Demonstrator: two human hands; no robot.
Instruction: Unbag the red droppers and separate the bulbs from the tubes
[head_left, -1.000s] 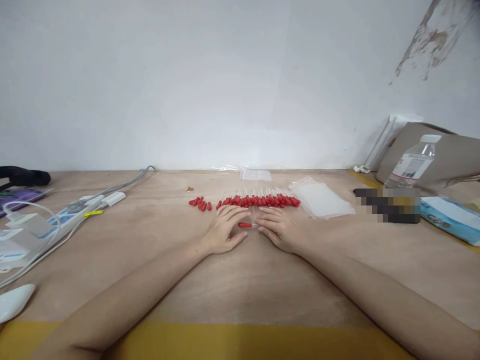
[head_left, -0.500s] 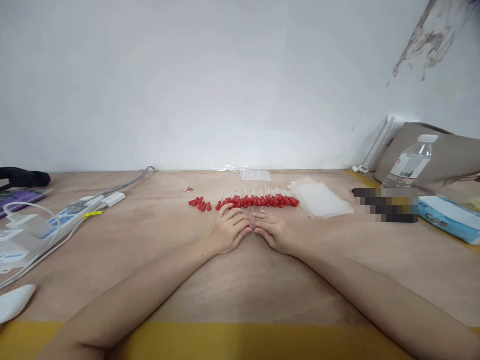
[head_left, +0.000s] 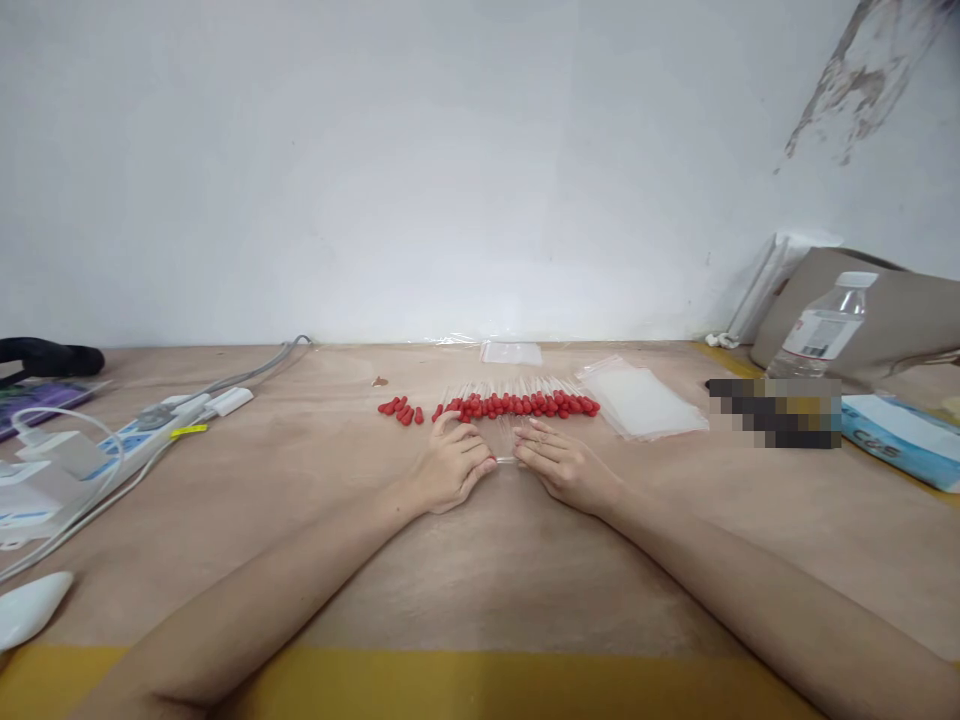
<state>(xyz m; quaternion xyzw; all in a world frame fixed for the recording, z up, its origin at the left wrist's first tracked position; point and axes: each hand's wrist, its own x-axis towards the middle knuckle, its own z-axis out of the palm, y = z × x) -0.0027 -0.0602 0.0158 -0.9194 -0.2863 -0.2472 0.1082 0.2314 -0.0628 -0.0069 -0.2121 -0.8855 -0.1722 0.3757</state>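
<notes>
My left hand (head_left: 452,466) lies on the wooden table (head_left: 480,580) with its fingers curled in, closed over one end of a small dropper. Only the dropper's clear tube (head_left: 507,459) shows between the two hands. My right hand (head_left: 566,466) lies just to the right and pinches the tube's other end with its fingertips. Just beyond the hands is a row of several droppers with red bulbs (head_left: 517,404). A few loose red bulbs (head_left: 401,409) lie at the left end of the row.
A stack of clear bags (head_left: 645,400) and a small bag (head_left: 511,351) lie behind. A power strip with cables (head_left: 142,432) and a white object (head_left: 30,606) are at the left. A water bottle (head_left: 823,328), a cardboard box (head_left: 892,305) and a blue pack (head_left: 900,437) are at the right.
The red bulb that showed between my hands a second ago is now covered by my left fingers, which have curled in. Both hands have closed in on the dropper.
</notes>
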